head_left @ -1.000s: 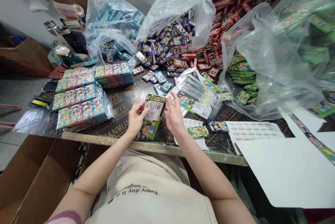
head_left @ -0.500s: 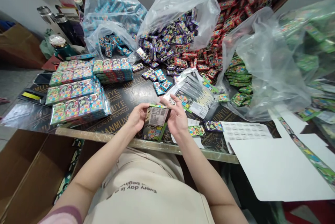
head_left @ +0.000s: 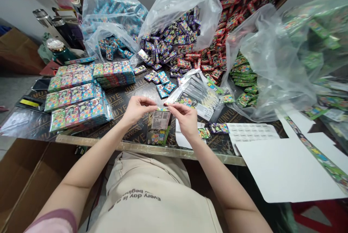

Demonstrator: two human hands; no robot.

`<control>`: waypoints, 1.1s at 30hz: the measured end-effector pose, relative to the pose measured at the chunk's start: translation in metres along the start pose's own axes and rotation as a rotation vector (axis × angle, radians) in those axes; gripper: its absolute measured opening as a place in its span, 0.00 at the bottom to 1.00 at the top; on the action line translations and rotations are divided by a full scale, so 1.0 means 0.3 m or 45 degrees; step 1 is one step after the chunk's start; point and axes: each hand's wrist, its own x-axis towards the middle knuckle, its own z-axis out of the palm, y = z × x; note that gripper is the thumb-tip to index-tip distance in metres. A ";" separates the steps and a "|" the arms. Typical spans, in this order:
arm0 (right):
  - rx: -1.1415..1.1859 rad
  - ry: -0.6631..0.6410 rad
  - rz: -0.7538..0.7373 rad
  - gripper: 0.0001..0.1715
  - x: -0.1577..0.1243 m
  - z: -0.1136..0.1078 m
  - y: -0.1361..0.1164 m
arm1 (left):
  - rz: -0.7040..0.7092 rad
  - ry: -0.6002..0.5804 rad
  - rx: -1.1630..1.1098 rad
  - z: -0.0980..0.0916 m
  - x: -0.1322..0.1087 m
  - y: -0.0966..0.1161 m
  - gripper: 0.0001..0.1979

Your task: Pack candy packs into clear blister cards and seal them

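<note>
A dark printed packet (head_left: 158,127) with a pale text panel and a green edge stands or hangs near the table's front edge. Both hands are at its top, where a narrow colourful strip shows. My left hand (head_left: 140,110) pinches the strip's left end between thumb and forefinger. At the right end, my right hand (head_left: 185,118) has thumb and fingertips pressed together. Just beyond the hands lie flat printed pouches (head_left: 202,97), overlapping one another. Several small blue boxes (head_left: 164,87) rest on the table behind the packet.
Wrapped multicolour packs (head_left: 77,111) are stacked on the left. Plastic bags with blue (head_left: 114,11), purple (head_left: 176,33) and green (head_left: 241,77) boxes line the back, beside a red box pile (head_left: 214,44). White label sheets (head_left: 252,133) and a large white card (head_left: 288,169) lie right.
Both hands have moved from the packet's sides to its top edge, the fingers now pinching there. The right hand's raised, spread fingers have closed. The whole view has shifted slightly.
</note>
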 end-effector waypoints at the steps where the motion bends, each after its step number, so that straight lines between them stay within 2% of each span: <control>1: -0.023 -0.024 0.014 0.08 0.006 -0.003 -0.008 | -0.003 -0.016 0.032 -0.001 0.007 0.005 0.10; 5: -0.096 -0.107 0.021 0.10 0.023 -0.015 -0.025 | 0.099 -0.067 0.230 0.005 0.006 0.027 0.06; 8: -0.142 -0.165 -0.009 0.12 0.016 -0.034 -0.034 | 0.359 -0.111 0.413 0.013 -0.014 0.032 0.03; 11: -0.279 -0.328 -0.170 0.14 0.002 -0.078 -0.047 | 0.649 -0.165 0.584 0.017 -0.030 0.029 0.05; 13: -0.396 -0.448 -0.282 0.18 0.000 -0.129 -0.041 | 0.747 -0.211 0.669 0.017 -0.032 0.025 0.06; 14: -0.465 -0.439 -0.319 0.19 0.003 -0.160 -0.029 | 0.773 -0.235 0.718 0.016 -0.032 0.023 0.06; 18: -0.948 -0.135 -0.310 0.15 0.031 -0.285 0.086 | 0.838 -0.288 0.897 0.018 -0.029 0.012 0.09; 21: -1.339 -0.188 -0.193 0.09 0.043 -0.334 0.183 | 0.837 -0.320 0.835 0.022 -0.034 0.006 0.09; 24: -1.571 -0.245 -0.153 0.08 0.037 -0.335 0.224 | 0.785 -0.301 0.770 0.025 -0.043 0.009 0.09; 27: -1.606 -0.274 -0.159 0.05 0.023 -0.322 0.223 | 0.734 -0.260 0.786 0.026 -0.049 0.013 0.09; 33: -1.353 -0.338 -0.158 0.09 -0.003 -0.332 0.234 | 0.723 -0.210 0.778 0.028 -0.052 0.010 0.09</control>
